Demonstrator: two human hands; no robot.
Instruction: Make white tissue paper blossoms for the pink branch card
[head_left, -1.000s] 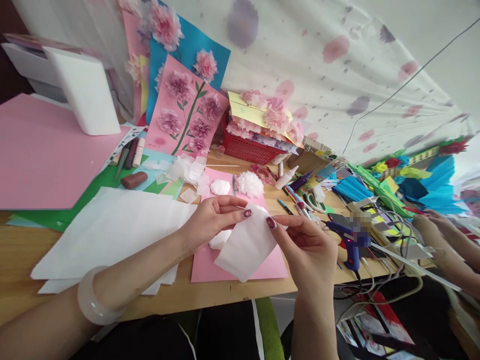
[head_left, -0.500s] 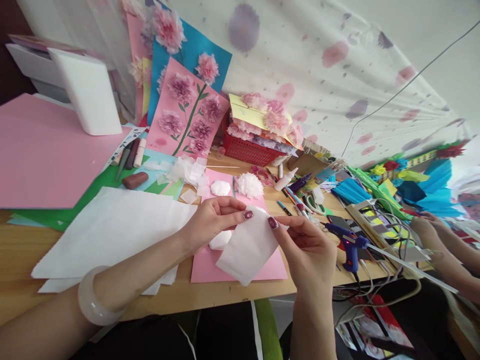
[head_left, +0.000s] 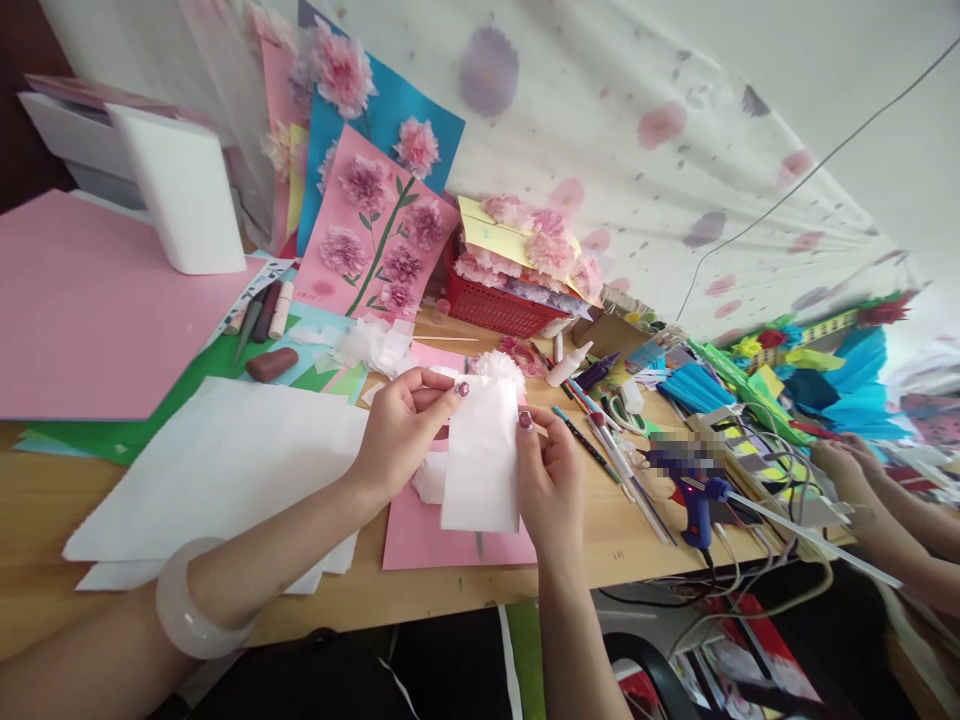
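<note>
Both my hands hold one white tissue sheet (head_left: 481,460) upright above a pink card (head_left: 420,535) on the wooden table. My left hand (head_left: 401,432) pinches its top left corner between thumb and fingers. My right hand (head_left: 551,475) grips its right edge, thumb at the top corner. A white bracelet (head_left: 184,605) sits on my left wrist. A fluffy white tissue flower (head_left: 499,366) lies just beyond the sheet, and a crumpled white piece (head_left: 430,478) lies on the card under my left hand.
A stack of large white tissue sheets (head_left: 210,470) lies at the left, with a big pink sheet (head_left: 82,310) beyond. A red basket (head_left: 491,305) and flower cards (head_left: 379,240) stand at the back. Pens (head_left: 600,435), a blue glue gun (head_left: 697,500) and cables lie at the right. Another person's hands (head_left: 847,465) work there.
Both hands moved left and a little up with the tissue sheet, turning it from slanted to upright. My right hand came closer to my left. The view shifted slightly.
</note>
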